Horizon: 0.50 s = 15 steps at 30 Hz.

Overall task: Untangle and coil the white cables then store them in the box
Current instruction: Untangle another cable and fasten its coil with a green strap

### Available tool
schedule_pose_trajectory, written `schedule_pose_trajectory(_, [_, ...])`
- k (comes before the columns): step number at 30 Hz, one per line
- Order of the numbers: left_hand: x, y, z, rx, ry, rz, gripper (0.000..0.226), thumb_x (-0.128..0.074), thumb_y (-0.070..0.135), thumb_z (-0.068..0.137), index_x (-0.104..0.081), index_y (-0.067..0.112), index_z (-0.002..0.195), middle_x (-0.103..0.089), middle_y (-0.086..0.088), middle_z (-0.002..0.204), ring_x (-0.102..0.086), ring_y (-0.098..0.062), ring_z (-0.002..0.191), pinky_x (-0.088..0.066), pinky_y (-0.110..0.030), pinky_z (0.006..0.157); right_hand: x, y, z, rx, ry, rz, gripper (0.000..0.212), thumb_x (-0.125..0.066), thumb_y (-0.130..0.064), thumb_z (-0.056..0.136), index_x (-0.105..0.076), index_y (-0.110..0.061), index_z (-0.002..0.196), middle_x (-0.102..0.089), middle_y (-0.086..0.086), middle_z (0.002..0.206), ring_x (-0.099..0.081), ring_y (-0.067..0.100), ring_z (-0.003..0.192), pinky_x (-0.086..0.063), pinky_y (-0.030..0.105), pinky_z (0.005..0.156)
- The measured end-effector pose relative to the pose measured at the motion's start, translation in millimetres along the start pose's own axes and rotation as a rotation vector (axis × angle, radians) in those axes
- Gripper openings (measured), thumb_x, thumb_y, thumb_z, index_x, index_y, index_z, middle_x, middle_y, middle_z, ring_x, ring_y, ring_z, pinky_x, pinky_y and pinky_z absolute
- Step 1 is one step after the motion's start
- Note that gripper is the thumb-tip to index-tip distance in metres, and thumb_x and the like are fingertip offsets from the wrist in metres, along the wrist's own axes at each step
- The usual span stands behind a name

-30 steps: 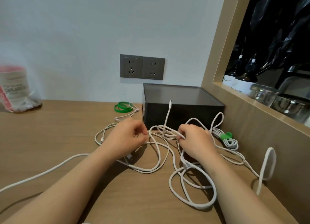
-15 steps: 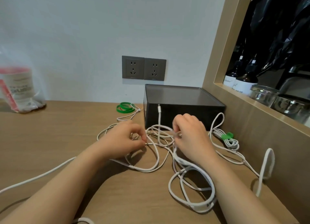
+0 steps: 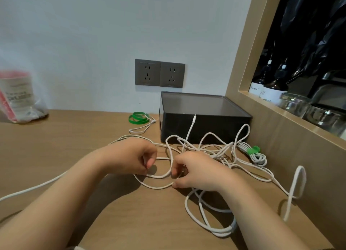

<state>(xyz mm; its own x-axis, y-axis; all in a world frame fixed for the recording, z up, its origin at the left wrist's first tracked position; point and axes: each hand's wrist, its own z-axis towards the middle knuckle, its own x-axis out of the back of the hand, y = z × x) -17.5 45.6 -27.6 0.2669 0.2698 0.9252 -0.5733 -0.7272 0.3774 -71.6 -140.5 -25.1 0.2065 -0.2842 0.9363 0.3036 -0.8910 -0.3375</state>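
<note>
Nearest you, below your right hand (image 3: 198,172), several thick loops of the white cables (image 3: 189,132) lie flat on the counter (image 3: 74,137). One long strand runs out left of your left hand (image 3: 131,157) and leaves view at the left border.

Your left fingers (image 3: 149,163) are curled in, thumb against fingertip, pinching a thin strand. Your right fingers (image 3: 177,172) are curled round a strand too. The hands are just apart, with slack loops sagging onto the counter between them.

Just beyond your right fingers the cables form a knotted heap of crossing loops. One plug end stands up in front of the dark box (image 3: 206,104).

Right of those fingers, a coiled bundle held by a green tie (image 3: 252,150) lies near the wooden panel (image 3: 280,137). A stiff loop (image 3: 300,167) stands on edge close by, so that side is tight. The widest stretch of counter lies left of your left fingers.

The box sits beyond the heap, in the corner against the panel; I cannot tell whether it is open. Green bands (image 3: 138,118) lie just left of it, beyond your left fingers. Two sockets (image 3: 160,74) sit on the wall above, and a bag (image 3: 16,96) is far left.
</note>
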Motion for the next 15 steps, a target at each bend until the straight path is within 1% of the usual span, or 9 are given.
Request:
schedule_pose_trajectory(3, [0.3, -5.7, 0.8, 0.001, 0.109, 0.041, 0.032, -0.066, 0.005, 0.077, -0.049, 0.028, 0.064, -0.056, 0.014, 0.064, -0.057, -0.001, 0.069, -0.043, -0.01, 0.061, 0.6, 2.2, 0.1, 0.01, -0.043, -0.027, 0.015, -0.065, -0.034, 0.084, -0.063, -0.021, 0.091, -0.057, -0.007, 0.089, -0.055, 0.011, 0.085, -0.051, 0.031, 0.079])
schedule_pose_trajectory(5, [0.5, -9.4, 2.7, -0.001, 0.188, 0.082, 0.033, -0.068, 0.008, 0.079, -0.048, 0.03, 0.063, -0.055, 0.015, 0.067, -0.055, 0.0, 0.069, -0.04, -0.009, 0.059, 1.4, 3.0, 0.2, 0.035, -0.069, -0.072, 0.016, -0.062, -0.035, 0.086, -0.062, -0.02, 0.088, -0.059, -0.006, 0.09, -0.055, 0.012, 0.085, -0.052, 0.033, 0.08])
schedule_pose_trajectory(7, [-0.9, -12.9, 5.3, 0.022, 0.279, 0.139, 0.031, -0.07, 0.014, 0.08, -0.048, 0.032, 0.067, -0.053, 0.015, 0.07, -0.052, -0.003, 0.072, -0.037, -0.012, 0.059, 1.4, 6.0, 0.0, 0.056, -0.062, -0.011, 0.015, -0.059, -0.033, 0.088, -0.06, -0.018, 0.088, -0.06, -0.01, 0.089, -0.058, 0.012, 0.086, -0.053, 0.034, 0.08])
schedule_pose_trajectory(8, [-1.7, -13.7, 6.4, 0.057, 0.328, 0.174, 0.028, -0.069, 0.016, 0.081, -0.048, 0.032, 0.07, -0.051, 0.015, 0.073, -0.052, -0.007, 0.075, -0.036, -0.016, 0.06, 1.8, 7.8, 0.3, 0.048, -0.033, 0.061, 0.014, -0.057, -0.032, 0.09, -0.059, -0.018, 0.089, -0.061, -0.011, 0.087, -0.06, 0.012, 0.086, -0.054, 0.035, 0.079])
schedule_pose_trajectory(10, [-4.0, -13.3, 8.9, 0.128, 0.422, 0.237, 0.024, -0.066, 0.017, 0.083, -0.047, 0.031, 0.078, -0.049, 0.014, 0.079, -0.05, -0.011, 0.082, -0.034, -0.023, 0.061, 5.7, 9.9, 0.6, 0.012, 0.087, 0.203, 0.012, -0.053, -0.031, 0.092, -0.057, -0.02, 0.089, -0.063, -0.009, 0.085, -0.062, 0.011, 0.081, -0.055, 0.034, 0.076])
schedule_pose_trajectory(11, [-5.3, -13.3, 10.0, 0.165, 0.447, 0.26, 0.023, -0.064, 0.016, 0.083, -0.047, 0.032, 0.08, -0.05, 0.012, 0.083, -0.049, -0.013, 0.083, -0.034, -0.024, 0.061, 8.6, 10.7, 1.6, -0.009, 0.176, 0.272, 0.013, -0.052, -0.032, 0.092, -0.056, -0.02, 0.088, -0.065, -0.006, 0.084, -0.062, 0.01, 0.078, -0.055, 0.032, 0.073])
schedule_pose_trajectory(13, [-8.8, -15.5, 12.7, 0.225, 0.489, 0.222, 0.025, -0.064, 0.015, 0.082, -0.047, 0.033, 0.079, -0.057, 0.008, 0.089, -0.051, -0.016, 0.083, -0.037, -0.027, 0.062, 15.6, 12.2, 5.6, -0.054, 0.413, 0.404, 0.013, -0.052, -0.03, 0.092, -0.056, -0.019, 0.086, -0.066, -0.002, 0.079, -0.06, 0.01, 0.069, -0.051, 0.026, 0.064])
schedule_pose_trajectory(15, [-12.5, -18.1, 14.9, 0.263, 0.518, 0.163, 0.021, -0.063, 0.018, 0.083, -0.05, 0.034, 0.078, -0.061, 0.004, 0.093, -0.056, -0.021, 0.086, -0.043, -0.029, 0.066, 27.6, 14.2, 11.1, -0.111, 0.693, 0.504, 0.01, -0.053, -0.025, 0.092, -0.055, -0.019, 0.084, -0.063, 0.001, 0.075, -0.055, 0.011, 0.063, -0.045, 0.022, 0.056])
